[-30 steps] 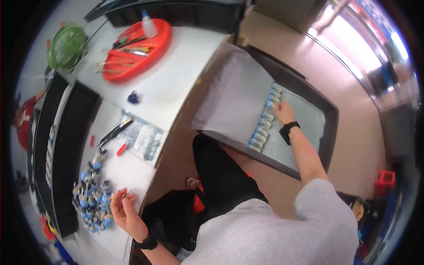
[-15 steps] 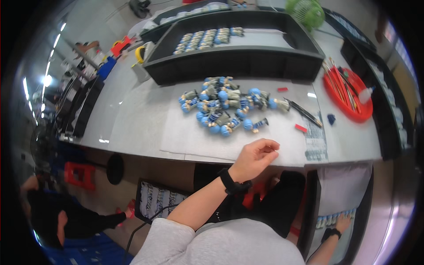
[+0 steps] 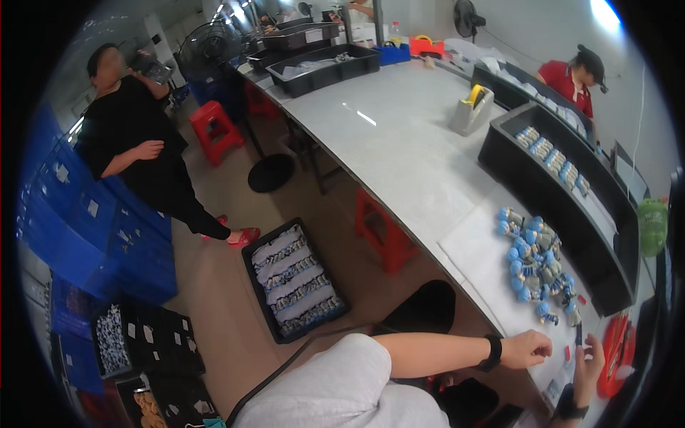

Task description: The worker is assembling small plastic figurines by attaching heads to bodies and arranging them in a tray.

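Over the near table edge is my left hand [image 3: 526, 349], its fingers curled in and nothing visible in them. My right hand [image 3: 589, 365] is to its right, fingers apart, beside a dark pen-like tool [image 3: 579, 334]; whether they touch I cannot tell. Just beyond the hands lies a loose heap of small blue-headed figurines [image 3: 531, 260] on a white sheet. Between the hands a small red block [image 3: 568, 353] rests on the table. A second red piece [image 3: 581, 299] lies by the heap.
Behind the heap stands a long black tray [image 3: 571, 221] holding rows of figurines. A red oval dish [image 3: 612, 367] is at the right. A tape dispenser [image 3: 471, 113] stands farther along the table [image 3: 385, 135]. On the floor are a filled black tray [image 3: 292, 282] and red stools [image 3: 216, 132]. Two people are nearby.
My view has swung to the left, bringing the floor and a standing person into it. My right hand has come up from the low tray to the table beside the pen-like tool.
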Motion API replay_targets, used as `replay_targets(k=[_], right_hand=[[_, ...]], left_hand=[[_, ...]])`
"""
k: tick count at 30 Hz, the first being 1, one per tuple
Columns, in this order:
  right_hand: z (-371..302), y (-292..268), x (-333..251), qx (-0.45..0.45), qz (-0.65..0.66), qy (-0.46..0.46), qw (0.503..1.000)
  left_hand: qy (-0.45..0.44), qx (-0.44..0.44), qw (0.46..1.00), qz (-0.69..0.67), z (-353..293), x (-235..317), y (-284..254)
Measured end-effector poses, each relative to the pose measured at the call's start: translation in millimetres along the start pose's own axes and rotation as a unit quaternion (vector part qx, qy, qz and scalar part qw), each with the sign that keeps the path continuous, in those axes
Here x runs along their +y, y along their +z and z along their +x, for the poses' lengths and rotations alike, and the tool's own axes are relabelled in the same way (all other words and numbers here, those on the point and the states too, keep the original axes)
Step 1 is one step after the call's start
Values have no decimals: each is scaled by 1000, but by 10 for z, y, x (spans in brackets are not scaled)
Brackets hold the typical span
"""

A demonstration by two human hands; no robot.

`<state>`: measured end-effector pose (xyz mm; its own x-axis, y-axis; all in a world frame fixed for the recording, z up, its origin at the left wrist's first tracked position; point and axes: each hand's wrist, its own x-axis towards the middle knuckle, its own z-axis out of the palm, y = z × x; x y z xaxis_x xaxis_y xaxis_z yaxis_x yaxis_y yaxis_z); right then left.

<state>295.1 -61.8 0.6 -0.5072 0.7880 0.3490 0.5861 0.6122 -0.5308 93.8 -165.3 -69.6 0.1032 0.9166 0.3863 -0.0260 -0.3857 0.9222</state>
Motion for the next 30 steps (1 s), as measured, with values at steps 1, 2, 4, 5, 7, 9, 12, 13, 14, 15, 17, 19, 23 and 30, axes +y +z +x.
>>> replay_targets(k=[1, 2, 4, 5, 7, 9, 12, 13, 14, 15, 17, 19, 23, 30], right_hand=[[165, 94, -68, -9, -3, -27, 1000], [291, 163, -59, -20, -48, -56, 997], [470, 257, -122, -57, -93, -44, 993], [525, 315, -125, -66, -118, -35, 990], [540, 386, -28, -63, -197, -96, 974], [554, 449, -73, -57, -183, -58, 980], [476, 426, -123, -28, -203, -64, 977], [465, 429, -135, -28, -204, -63, 977], [435, 402, -142, 10, -150, -34, 988], [394, 363, -164, 48, -96, -3, 994], [294, 247, -410, 60, -94, -13, 994], [211, 235, -875, 20, 99, 32, 994], [-2, 437, -1818, -64, 119, -67, 989], [-120, 525, -874, 115, 204, 33, 972]], left_hand=[[3, 2, 1000, -10, 5, -16, 4], [6, 2, 1000, -10, 13, -31, -3], [10, 5, 1000, -5, 16, -42, 0], [11, 0, 1000, -4, 18, -48, -8], [5, -1, 1000, -29, 18, -67, 41], [10, -13, 999, -47, 32, -73, 30], [11, -10, 1000, -23, 25, -55, 39], [10, -11, 1000, -24, 34, -56, 20], [6, -8, 999, -41, 42, -53, 15], [1, -5, 998, -60, 49, -54, 11], [-16, 2, 997, -77, 73, -67, 5], [-38, -2, 997, -71, 103, -32, -3], [90, 70, 992, -52, 67, 25, -76], [-112, 1, 948, -298, 119, -14, -15]])
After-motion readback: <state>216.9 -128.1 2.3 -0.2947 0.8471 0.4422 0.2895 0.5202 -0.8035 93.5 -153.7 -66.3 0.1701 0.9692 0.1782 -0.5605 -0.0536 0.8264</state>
